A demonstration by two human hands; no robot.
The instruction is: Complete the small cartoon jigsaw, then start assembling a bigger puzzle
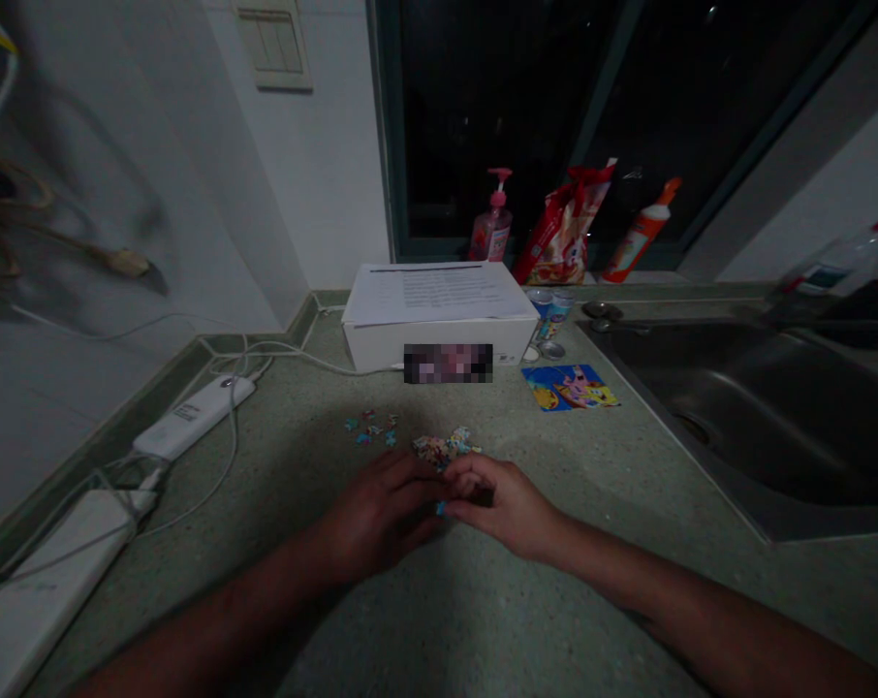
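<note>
Label on the white box [377,351] is pixelated, the printed sheet [439,293] unreadable. Our left hand [381,514] and right hand [504,506] close together, pinching a blue jigsaw piece [440,508].

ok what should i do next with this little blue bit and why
Probably try the blue puzzle piece against the clump of puzzle pieces first: it sits at the fingertips of your left hand and right hand, right by that clump, and the cartoon picture card lies nearby to check against.
</note>
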